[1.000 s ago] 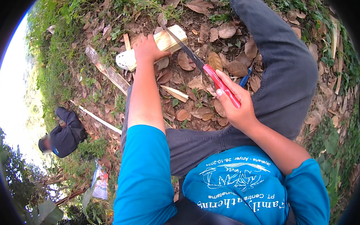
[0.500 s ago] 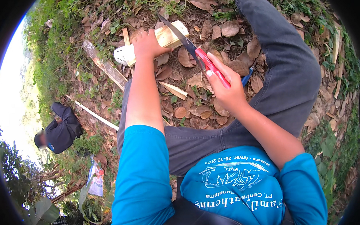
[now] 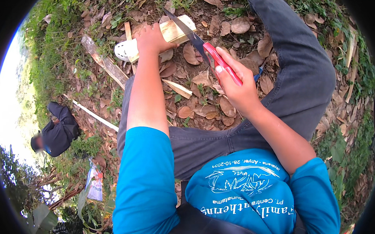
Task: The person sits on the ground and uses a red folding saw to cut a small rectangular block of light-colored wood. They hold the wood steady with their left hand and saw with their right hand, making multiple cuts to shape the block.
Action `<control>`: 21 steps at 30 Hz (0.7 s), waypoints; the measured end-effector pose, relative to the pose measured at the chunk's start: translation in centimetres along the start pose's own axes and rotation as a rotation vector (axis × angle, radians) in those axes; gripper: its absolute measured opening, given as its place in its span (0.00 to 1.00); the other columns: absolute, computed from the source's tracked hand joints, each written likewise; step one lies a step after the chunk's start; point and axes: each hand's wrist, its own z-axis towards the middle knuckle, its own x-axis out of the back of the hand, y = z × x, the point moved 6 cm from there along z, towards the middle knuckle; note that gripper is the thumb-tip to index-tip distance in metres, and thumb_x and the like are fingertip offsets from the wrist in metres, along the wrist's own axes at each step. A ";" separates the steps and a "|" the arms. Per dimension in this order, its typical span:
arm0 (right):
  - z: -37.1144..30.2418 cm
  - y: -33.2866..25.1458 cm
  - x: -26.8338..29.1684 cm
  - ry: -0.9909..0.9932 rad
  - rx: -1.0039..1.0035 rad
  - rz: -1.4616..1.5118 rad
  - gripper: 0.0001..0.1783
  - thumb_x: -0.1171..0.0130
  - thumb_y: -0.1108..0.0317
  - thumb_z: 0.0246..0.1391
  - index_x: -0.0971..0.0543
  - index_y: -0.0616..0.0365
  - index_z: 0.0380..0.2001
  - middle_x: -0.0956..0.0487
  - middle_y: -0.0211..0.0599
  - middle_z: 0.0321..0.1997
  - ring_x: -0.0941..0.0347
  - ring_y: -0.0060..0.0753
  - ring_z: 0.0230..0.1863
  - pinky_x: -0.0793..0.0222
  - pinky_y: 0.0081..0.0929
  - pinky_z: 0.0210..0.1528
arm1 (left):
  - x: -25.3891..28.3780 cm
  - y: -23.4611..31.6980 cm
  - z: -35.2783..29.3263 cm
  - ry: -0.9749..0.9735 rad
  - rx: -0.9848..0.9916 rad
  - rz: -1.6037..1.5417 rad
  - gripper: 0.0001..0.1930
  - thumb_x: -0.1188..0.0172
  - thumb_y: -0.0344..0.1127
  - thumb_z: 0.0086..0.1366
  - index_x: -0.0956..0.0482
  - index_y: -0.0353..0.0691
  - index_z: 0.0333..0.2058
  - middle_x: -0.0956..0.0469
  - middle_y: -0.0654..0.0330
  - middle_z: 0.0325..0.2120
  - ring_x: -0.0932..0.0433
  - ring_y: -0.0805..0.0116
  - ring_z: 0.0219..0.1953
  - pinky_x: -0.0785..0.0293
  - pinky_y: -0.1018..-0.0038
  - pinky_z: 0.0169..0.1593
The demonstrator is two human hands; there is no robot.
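Note:
A pale, squared wooden block lies on the leafy ground beyond my knees. My left hand grips it from above, with its thumb stretched along the near edge and its fingers over the top. In my right hand is a hand saw with a red handle, the fingers closed round the grip. Its dark blade slants across the block near the right end, the tip reaching past the far side. A white shoe with holes is against the block's left end, left of my left hand.
A wood wedge lies among dry leaves between my legs. Beside my right wrist is a blue object, partly hidden. A rough plank and a thin pale stick lie left. Another person sits farther left, near a plastic sack.
The whole view has shifted slightly, so things sit a little higher in it. Both hands keep their holds, and the saw blade lies across nearly the same spot on the block.

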 end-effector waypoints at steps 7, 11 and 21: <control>1.3 1.6 -0.4 0.022 -0.033 0.036 0.27 0.42 0.71 0.67 0.29 0.66 0.68 0.18 0.35 0.49 0.28 0.13 0.42 0.30 0.17 0.48 | 0.0 0.1 -0.1 -0.010 -0.008 -0.063 0.58 0.26 0.77 0.39 0.28 0.41 0.62 0.24 0.48 0.59 0.28 0.50 0.65 0.36 0.50 0.65; -2.0 0.7 0.0 -0.005 -0.111 0.060 0.28 0.43 0.73 0.68 0.31 0.66 0.69 0.19 0.36 0.53 0.27 0.14 0.48 0.31 0.18 0.53 | 0.0 0.1 -0.1 -0.015 -0.004 -0.062 0.57 0.25 0.76 0.39 0.28 0.42 0.62 0.24 0.49 0.59 0.27 0.50 0.64 0.36 0.49 0.65; 0.1 0.8 0.2 0.038 -0.011 0.025 0.28 0.43 0.71 0.68 0.30 0.66 0.69 0.18 0.40 0.55 0.26 0.17 0.49 0.30 0.19 0.54 | 0.0 0.6 -1.0 0.083 0.008 -0.002 0.58 0.26 0.76 0.39 0.30 0.42 0.63 0.24 0.50 0.58 0.26 0.50 0.64 0.35 0.51 0.64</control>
